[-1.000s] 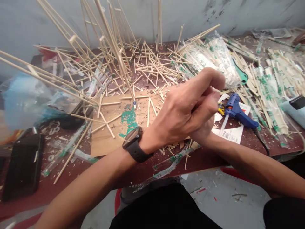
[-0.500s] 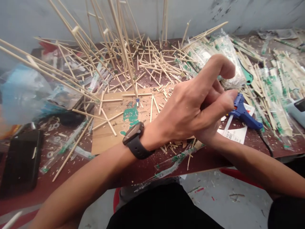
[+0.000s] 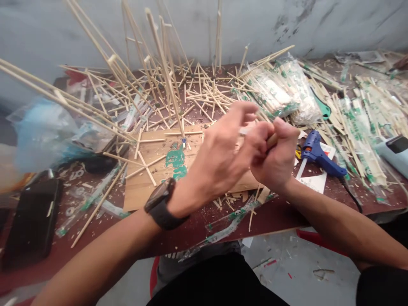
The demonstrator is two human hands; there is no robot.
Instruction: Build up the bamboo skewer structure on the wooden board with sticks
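Observation:
My left hand (image 3: 219,151), with a black watch (image 3: 162,204) at its wrist, is blurred above the wooden board (image 3: 143,197). Its fingers are curled and meet my right hand (image 3: 276,159). That hand is closed in a fist, thumb on top. Something small and brownish shows between the two hands, too covered to name. Below them on the board lie a green patch of dried paint or glue (image 3: 176,159) and loose thin sticks (image 3: 149,170). A blue hot glue gun (image 3: 321,155) lies just right of my right hand.
Tall stick frames (image 3: 165,63) rise at the back left against the wall. Wrapped chopstick packs (image 3: 274,91) and torn sleeves (image 3: 360,131) cover the right side. A black phone (image 3: 33,221) and a bluish plastic bag (image 3: 47,136) are at the left. Scraps litter the table.
My left hand has drawn back to the left and its raised index finger has come down. My right fist, largely hidden behind it before, now shows. The view has shifted slightly.

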